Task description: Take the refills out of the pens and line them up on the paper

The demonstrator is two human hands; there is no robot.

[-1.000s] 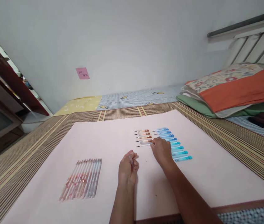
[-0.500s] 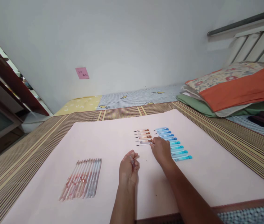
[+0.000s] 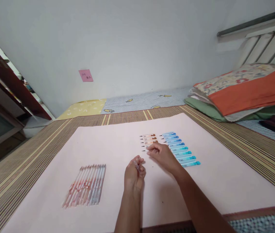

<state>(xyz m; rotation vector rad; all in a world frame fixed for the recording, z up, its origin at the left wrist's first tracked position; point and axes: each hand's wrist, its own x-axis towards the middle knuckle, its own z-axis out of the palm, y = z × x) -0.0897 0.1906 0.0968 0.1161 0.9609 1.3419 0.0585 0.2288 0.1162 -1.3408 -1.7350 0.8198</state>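
Note:
My left hand (image 3: 134, 173) is palm up near the middle of the white sheet, its fingers curled round a small clear, cap-like piece (image 3: 137, 166). My right hand (image 3: 163, 157) reaches over a short column of brown-ended pencils (image 3: 148, 138). Its bent fingers are at the nearest pencil of that column, whose dark tip shows just left of them; what lies between the fingertips is hidden. Beside them runs a column of blue and turquoise pencils (image 3: 186, 153), partly behind the right hand. At the left lies a row of pink and grey pens (image 3: 85, 186), side by side.
The white sheet (image 3: 118, 139) lies on a striped mat (image 3: 38, 142). Folded bedding with an orange border (image 3: 249, 94) is stacked at the back right. Along the wall is patterned cloth (image 3: 142, 101); a pink note (image 3: 85, 75) is stuck above it.
My right hand has shifted left along the nearest brown-ended pencil, from its back end toward its tip. The left hand stays in place, with the clear piece slightly more visible.

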